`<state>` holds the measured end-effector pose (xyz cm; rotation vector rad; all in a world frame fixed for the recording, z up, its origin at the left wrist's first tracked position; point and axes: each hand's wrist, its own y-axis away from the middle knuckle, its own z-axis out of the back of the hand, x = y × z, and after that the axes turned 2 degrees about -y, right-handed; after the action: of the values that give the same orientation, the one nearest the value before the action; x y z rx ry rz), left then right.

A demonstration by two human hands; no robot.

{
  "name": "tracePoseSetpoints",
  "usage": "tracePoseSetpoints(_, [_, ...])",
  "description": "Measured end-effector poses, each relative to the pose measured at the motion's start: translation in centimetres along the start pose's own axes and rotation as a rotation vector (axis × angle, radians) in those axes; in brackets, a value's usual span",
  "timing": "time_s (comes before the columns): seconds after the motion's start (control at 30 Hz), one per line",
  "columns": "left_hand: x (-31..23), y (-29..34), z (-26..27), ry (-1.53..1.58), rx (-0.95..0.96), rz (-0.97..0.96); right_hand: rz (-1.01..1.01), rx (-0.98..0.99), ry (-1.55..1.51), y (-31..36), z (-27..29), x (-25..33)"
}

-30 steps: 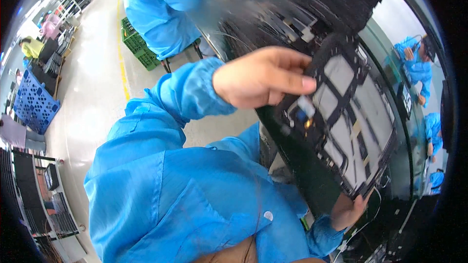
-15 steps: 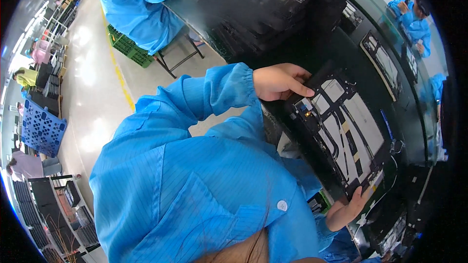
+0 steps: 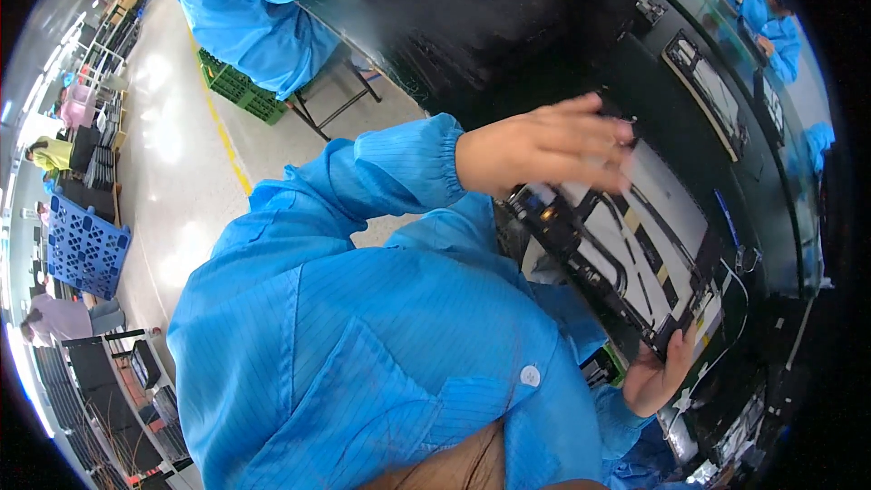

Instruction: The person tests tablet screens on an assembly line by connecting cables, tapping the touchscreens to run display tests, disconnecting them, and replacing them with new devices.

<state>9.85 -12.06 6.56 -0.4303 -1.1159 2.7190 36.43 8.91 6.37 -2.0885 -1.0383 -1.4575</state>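
Observation:
A flat opened tablet-like device (image 3: 676,186), with a black frame, pale grey panels and dark cables exposed, lies tilted in front of me over the dark bench. My right hand (image 3: 660,374) grips its lower right corner, thumb on top and the other fingers partly hidden beneath. Over the upper left part of the device hovers my left hand (image 3: 549,150), fingers stretched out and slightly smeared by motion. It covers that corner, and whether it touches the surface I cannot tell.
Black panels are piled on the dark bench (image 3: 581,82) at the top. Another opened device (image 3: 703,95) lies beyond mine, near a glass partition. A blue pen (image 3: 726,216) and a white cable (image 3: 746,295) lie right. A green crate (image 3: 240,89) stands on the floor by a seated co-worker (image 3: 245,9).
My left hand has let go of the device's upper left edge and moved over its face, fingers spreading. The device has tilted a little, its lower corner still in my right hand.

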Motion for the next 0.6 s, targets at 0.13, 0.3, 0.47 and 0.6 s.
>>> tracePoseSetpoints(0.13, [0.0,-1.4,0.5,-0.007,-0.137,-0.344,0.208,0.137,0.881,-1.2,-1.3,0.7])
tracePoseSetpoints(0.3, [-1.6,-1.9,-0.1,-0.070,-0.081,-0.479,0.561,0.357,1.370,-1.8,-4.0,2.0])
tracePoseSetpoints(0.47, [-2.0,-2.0,-0.4,-0.060,-0.082,-0.507,0.602,0.528,1.314,-2.2,-5.8,2.3])
tracePoseSetpoints(0.6, [-1.9,-1.8,-0.4,-0.075,-0.122,-0.487,0.431,0.502,1.228,-2.5,-6.7,2.5])
